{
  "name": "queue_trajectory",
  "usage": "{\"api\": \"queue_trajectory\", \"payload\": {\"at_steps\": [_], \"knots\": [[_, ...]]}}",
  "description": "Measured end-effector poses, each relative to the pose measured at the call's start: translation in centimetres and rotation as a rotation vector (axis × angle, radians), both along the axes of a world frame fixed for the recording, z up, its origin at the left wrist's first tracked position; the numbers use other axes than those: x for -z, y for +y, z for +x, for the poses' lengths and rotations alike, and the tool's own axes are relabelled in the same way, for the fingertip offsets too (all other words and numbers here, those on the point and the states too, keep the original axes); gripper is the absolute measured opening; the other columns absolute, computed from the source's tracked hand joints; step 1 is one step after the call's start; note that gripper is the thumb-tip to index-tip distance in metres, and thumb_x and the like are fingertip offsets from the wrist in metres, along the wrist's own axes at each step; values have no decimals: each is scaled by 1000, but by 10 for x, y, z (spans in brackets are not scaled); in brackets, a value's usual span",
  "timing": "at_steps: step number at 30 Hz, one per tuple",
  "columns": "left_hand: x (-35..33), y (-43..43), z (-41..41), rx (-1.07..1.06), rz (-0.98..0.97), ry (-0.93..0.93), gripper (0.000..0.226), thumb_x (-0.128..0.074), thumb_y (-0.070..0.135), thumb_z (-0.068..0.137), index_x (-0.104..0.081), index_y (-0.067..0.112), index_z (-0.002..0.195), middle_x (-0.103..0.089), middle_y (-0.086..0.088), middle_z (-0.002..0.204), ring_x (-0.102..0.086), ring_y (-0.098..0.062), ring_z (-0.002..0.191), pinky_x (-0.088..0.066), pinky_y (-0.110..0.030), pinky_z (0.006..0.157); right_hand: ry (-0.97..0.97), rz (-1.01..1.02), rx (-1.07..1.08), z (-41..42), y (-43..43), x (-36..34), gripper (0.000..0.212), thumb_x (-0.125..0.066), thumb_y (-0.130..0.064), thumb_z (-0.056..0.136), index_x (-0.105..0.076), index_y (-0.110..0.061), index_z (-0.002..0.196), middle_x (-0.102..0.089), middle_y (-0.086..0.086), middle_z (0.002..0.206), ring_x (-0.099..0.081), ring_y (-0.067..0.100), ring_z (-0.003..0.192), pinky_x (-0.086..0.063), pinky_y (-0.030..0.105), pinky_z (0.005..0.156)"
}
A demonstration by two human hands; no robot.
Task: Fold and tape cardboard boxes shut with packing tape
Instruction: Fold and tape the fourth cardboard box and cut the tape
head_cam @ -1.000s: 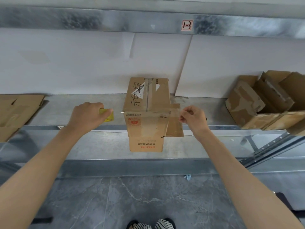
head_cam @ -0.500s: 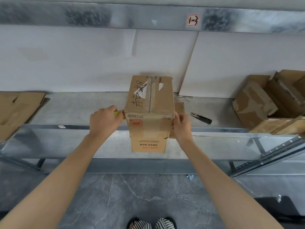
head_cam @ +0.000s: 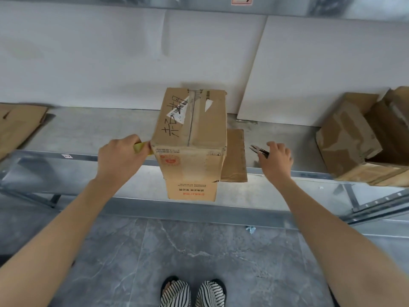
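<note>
At the shelf's (head_cam: pixel 88 134) front edge stood the cardboard box (head_cam: pixel 190 138). Against its upper left corner the left hand (head_cam: pixel 119 156) gripped a yellow tape roll (head_cam: pixel 141 147), fingers curled round it. Right of the box, clear of it, the right hand's (head_cam: pixel 276 159) fingers curled over the cutters (head_cam: pixel 257 150).

yellow roll of packing tape (head_cam: pixel 142 147): mostly hidden behind left hand (head_cam: pixel 119 156) | dark metal cutting tool (head_cam: pixel 257 150): handles under right hand (head_cam: pixel 275 158), grip unclear | red-bordered white label (head_cam: pixel 241 0): cut by top edge | flattened brown cardboard (head_cam: pixel 20 127): cut by left edge | brown cardboard box (head_cam: pixel 192 129): print too small to read
</note>
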State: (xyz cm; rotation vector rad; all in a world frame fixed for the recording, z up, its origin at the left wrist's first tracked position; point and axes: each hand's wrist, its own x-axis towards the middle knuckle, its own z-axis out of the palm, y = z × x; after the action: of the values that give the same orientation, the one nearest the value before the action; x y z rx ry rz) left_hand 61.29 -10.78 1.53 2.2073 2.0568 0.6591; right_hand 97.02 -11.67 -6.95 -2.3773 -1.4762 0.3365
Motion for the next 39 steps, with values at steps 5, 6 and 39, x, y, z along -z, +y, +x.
{"api": "queue_trajectory", "payload": {"at_steps": [5, 6, 39], "knots": [[2, -6, 10, -73, -26, -25, 42, -60, 38, 89, -53, 2, 69, -48, -10, 55, -45, -34, 58, -35, -34, 60, -65, -96, -37, 15, 10, 8, 33, -48, -29, 96, -52, -5, 118, -47, 15, 123, -40, 32, 116, -33, 44, 98], [1, -7, 13, -79, -32, -35, 41, -59, 38, 89, -53, 3, 69, -48, -9, 55, -45, -34, 58, -34, -34, 60, -84, -105, -36, 16, 12, 8, 33, -47, -29, 96, -53, -3, 116, -48, 16, 120, -42, 33, 114, -35, 44, 96], [-1, -10, 36, 702, -718, -451, 29, -51, 35, 82, -56, 8, 91, -63, -3, 55, -52, -15, 43, -42, -26, 51, 72, 6, -273, -141, -32, -124, 54, -61, -37, 82, -48, -21, 132, -56, 2, 113, -53, 21, 98, -44, 33, 76]]}}
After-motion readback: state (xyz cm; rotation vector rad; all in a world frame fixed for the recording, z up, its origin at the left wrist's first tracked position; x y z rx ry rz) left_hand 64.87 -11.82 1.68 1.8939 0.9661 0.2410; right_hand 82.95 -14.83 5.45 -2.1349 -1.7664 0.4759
